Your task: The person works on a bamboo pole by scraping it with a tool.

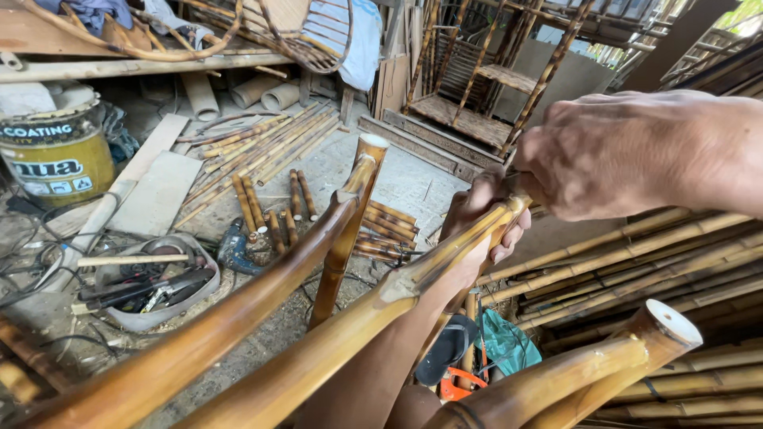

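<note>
Up close, the person's left hand (485, 218) is clamped around the end of a bamboo pole (358, 318), while the right hand (612, 155) closes on something hidden just above it.

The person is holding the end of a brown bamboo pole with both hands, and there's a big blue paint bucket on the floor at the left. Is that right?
Not quite. The paint bucket is yellow with a pale rim, not blue. The rest holds: the head view shows the left hand and the right hand together at the end of the brown bamboo pole, and the bucket sits on the floor at the left.
</note>
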